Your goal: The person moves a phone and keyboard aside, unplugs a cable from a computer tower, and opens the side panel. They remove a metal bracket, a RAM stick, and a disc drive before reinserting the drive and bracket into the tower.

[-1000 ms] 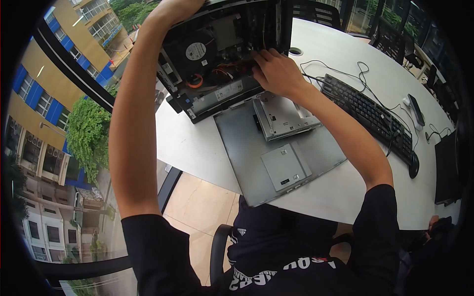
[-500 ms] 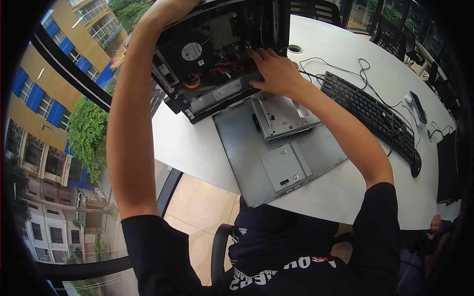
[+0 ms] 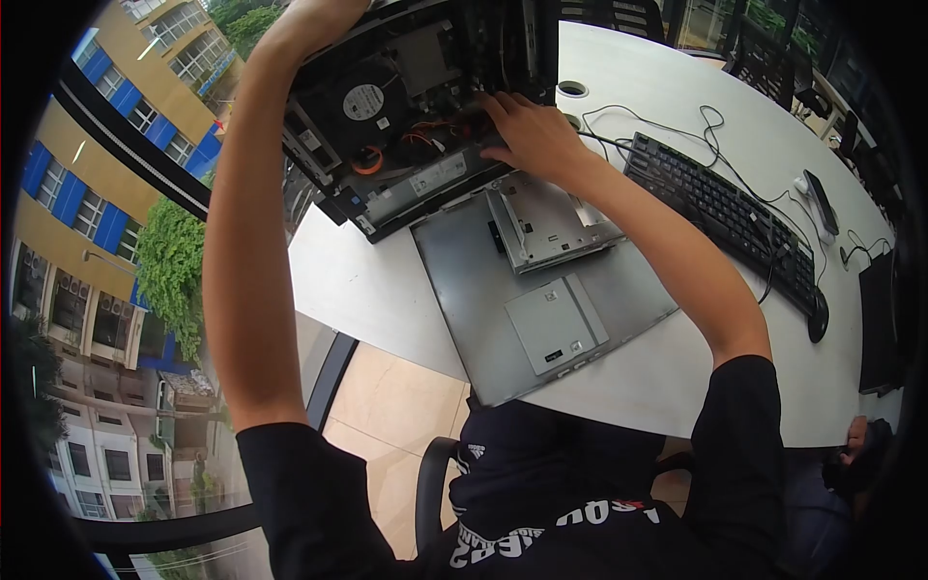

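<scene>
An opened black desktop computer case stands at the far edge of the table, its inside facing me. Within it I see a fan with a round white label and orange cables. My left hand is at the case's upper left edge; its fingers are hidden or cut off by the frame. Reaching into the right part of the case, my right hand has its thumb apart from its bent fingers, near the cables, with no object visible in it. A metal drive bracket lies below this hand on a grey metal panel.
A flat grey metal drive-like box rests on the panel. To the right are a black keyboard, a mouse, loose cables and a roll of tape. Another person's hand shows at the lower right, and windows line the left.
The view has shifted slightly, so the case and table sit a little further left and up. Both hands stay at the case, the right one still inside it.
</scene>
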Demonstrator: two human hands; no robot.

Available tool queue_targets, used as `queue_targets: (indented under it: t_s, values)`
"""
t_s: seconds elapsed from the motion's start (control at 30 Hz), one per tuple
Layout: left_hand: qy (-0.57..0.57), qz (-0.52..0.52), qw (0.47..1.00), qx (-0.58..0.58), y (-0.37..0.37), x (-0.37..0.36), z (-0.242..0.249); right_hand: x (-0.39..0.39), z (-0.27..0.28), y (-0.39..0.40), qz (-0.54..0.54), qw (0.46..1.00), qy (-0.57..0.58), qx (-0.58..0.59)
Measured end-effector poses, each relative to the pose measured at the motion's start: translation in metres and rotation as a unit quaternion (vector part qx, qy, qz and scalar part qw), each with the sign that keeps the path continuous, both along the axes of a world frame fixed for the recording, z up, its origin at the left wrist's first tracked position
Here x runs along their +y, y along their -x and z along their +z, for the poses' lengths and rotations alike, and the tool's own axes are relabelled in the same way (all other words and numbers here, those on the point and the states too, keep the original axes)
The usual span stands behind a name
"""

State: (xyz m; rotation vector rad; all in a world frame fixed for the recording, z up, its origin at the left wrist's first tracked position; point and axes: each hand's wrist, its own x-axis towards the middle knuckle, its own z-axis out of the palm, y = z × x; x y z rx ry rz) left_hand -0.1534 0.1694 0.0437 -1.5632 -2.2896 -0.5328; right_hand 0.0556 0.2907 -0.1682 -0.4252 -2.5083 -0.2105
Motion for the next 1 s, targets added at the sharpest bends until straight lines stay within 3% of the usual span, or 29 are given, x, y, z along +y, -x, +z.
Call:
queue_targets:
  t_s: [0.17, 0.27, 0.3, 0.37, 0.47, 0.5, 0.57, 0.67, 0.93, 1.0]
  values:
    - [0.006, 0.032, 0.999, -0.031, -0.004, -0.001, 0.002, -0.004, -0.004, -0.002, 0.010, 0.997, -0.001, 0.073]
    - [-0.004, -0.011, 1.000, -0.001, 0.001, 0.000, 0.000, -0.013, 0.014, -0.016, -0.030, 0.991, 0.099, 0.081]
    - [-0.001, -0.005, 1.000, -0.006, 0.002, 0.000, 0.001, -0.013, 0.022, -0.018, -0.028, 0.972, 0.212, 0.097]
    - [0.007, 0.002, 1.000, -0.016, 0.002, 0.002, 0.001, -0.011, 0.034, -0.024, -0.030, 0.895, 0.428, 0.126]
    - [-0.011, 0.008, 0.999, -0.040, -0.001, 0.000, 0.001, -0.019, 0.031, -0.017, 0.024, 0.675, 0.686, 0.270]
    - [-0.017, 0.023, 0.999, -0.044, -0.004, 0.000, 0.000, -0.026, 0.032, -0.015, 0.036, 0.646, 0.711, 0.275]
    - [-0.032, 0.052, 0.997, -0.050, -0.008, -0.002, -0.001, -0.034, 0.034, -0.004, 0.042, 0.626, 0.721, 0.294]
    - [-0.022, -0.061, 0.998, 0.022, 0.062, 0.030, -0.009, -0.035, 0.035, 0.020, 0.056, 0.603, 0.723, 0.333]
    - [0.010, -0.031, 0.999, -0.014, 0.053, 0.030, -0.005, -0.016, 0.014, 0.063, 0.063, 0.517, 0.730, 0.443]
    - [0.005, 0.005, 0.999, -0.045, 0.011, 0.008, 0.000, -0.011, 0.009, 0.068, 0.084, 0.501, 0.729, 0.459]
